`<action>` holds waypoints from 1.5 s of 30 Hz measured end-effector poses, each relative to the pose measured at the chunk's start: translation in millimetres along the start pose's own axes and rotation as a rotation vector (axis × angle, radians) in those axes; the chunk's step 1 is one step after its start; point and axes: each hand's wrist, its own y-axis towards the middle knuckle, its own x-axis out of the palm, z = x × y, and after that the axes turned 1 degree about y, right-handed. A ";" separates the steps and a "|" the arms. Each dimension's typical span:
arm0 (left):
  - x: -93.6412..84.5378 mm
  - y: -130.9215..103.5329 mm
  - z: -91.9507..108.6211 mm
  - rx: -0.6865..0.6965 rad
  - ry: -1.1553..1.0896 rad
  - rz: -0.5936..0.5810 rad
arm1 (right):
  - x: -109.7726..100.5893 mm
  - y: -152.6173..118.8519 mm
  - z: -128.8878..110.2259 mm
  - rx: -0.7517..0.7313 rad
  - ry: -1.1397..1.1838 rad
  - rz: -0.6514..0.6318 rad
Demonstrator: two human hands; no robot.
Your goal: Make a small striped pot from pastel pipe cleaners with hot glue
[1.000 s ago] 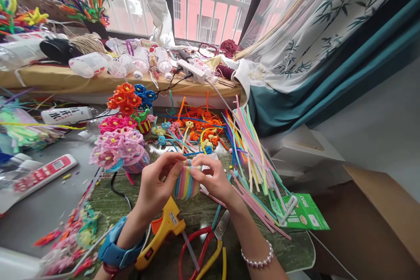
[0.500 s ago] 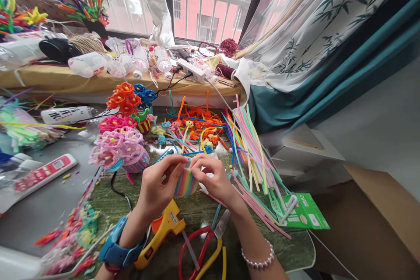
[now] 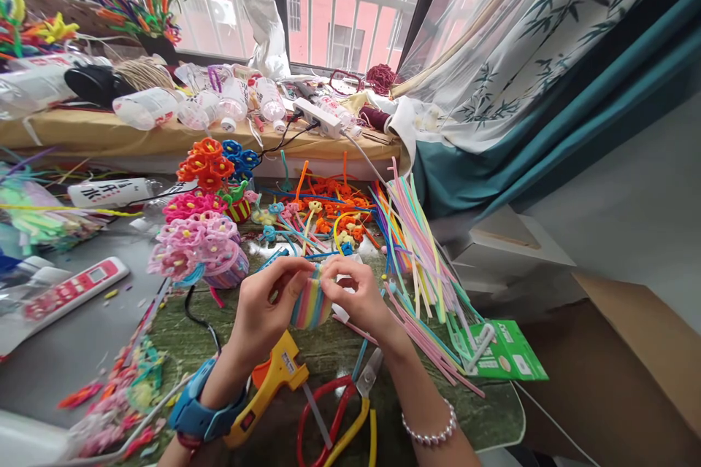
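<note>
so from my end i've got the l hand (image 3: pixel 268 303) and r hand (image 3: pixel 357 297) both pinching the top edge of a striped pastel piece (image 3: pixel 309 306), it's btwn them, cant tell if it touches the green table (image 3: pixel 487 416). glue gun (image 3: pixel 271 383) lies by the l wrist, next to scissors (image 3: pixel 365 387) w/ red + yellow handles. pink flowers (image 3: pixel 194 244) left, pipe cleaners (image 3: pixel 421 255) right, fyi.

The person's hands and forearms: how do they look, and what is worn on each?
The left hand and right hand have no gloves, and no sleeves show. On the left wrist is a broad blue strap, with a thin dark red band nearer the elbow. The right wrist has a bracelet of pale, shiny beads.
</note>
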 end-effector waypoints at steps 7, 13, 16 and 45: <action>-0.4 1.7 -4.6 -0.045 -0.060 -0.009 | -5.6 0.2 -3.2 -0.160 -0.046 0.014; 2.5 2.7 -10.1 -0.108 -0.129 0.002 | -4.8 0.5 2.7 -0.348 -0.229 0.041; 5.1 3.4 -12.0 -0.153 -0.150 0.018 | -5.5 0.7 6.0 -0.410 -0.285 0.043; -1.1 8.0 -16.2 -0.431 -0.455 -0.188 | -11.4 3.9 12.4 -0.380 -0.439 -0.044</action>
